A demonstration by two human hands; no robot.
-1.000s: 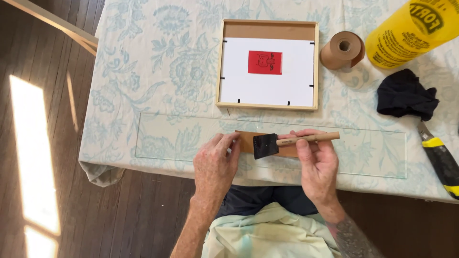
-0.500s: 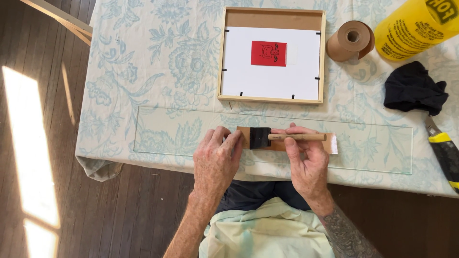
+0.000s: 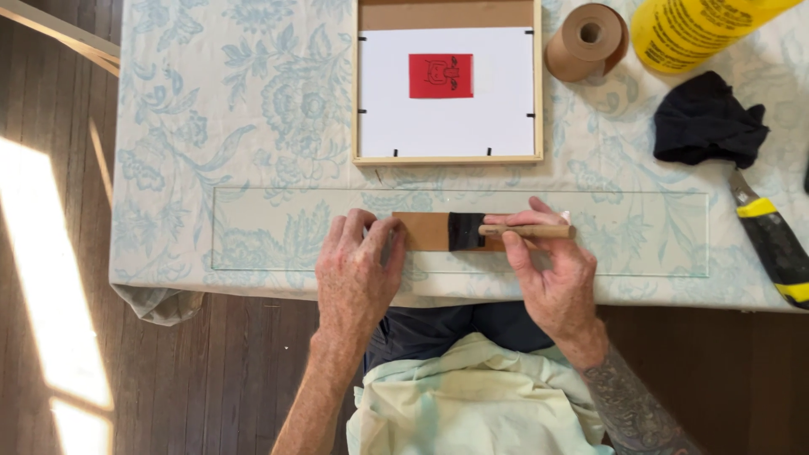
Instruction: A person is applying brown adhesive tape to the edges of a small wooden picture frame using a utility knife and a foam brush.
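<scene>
Brushing of brown paper strip [image 3: 424, 230] underway: right hand [image 3: 552, 274] gripped foam brush [image 3: 506, 231], left hand [image 3: 358, 270] pressed flat, open, on the strip's near end; judged next: even stroke along it.

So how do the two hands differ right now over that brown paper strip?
The left hand lies flat, fingers spread, pressing down the left end of the brown paper strip; the right hand is curled around the wooden-handled black foam brush. The left holds no tool, while the right's brush head rests on the strip. Both work over the long clear glass pane.
</scene>
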